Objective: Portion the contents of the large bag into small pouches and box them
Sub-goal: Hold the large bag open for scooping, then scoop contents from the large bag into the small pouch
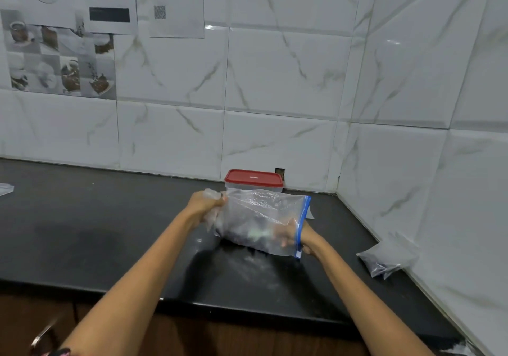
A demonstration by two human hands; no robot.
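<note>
Over black counter, both hands grip large bag.

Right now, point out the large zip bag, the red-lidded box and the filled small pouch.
large zip bag [258,218], head view, on its clear crumpled middle.
red-lidded box [253,177], head view, on the top of the red lid.
filled small pouch [386,259], head view, on its clear middle.

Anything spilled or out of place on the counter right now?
Yes. A pale, powdery smear lies on the black counter just below the big bag, which both hands hold. It looks like spilled residue. One filled pouch leans against the right wall, not yet in the red-lidded box.
</note>
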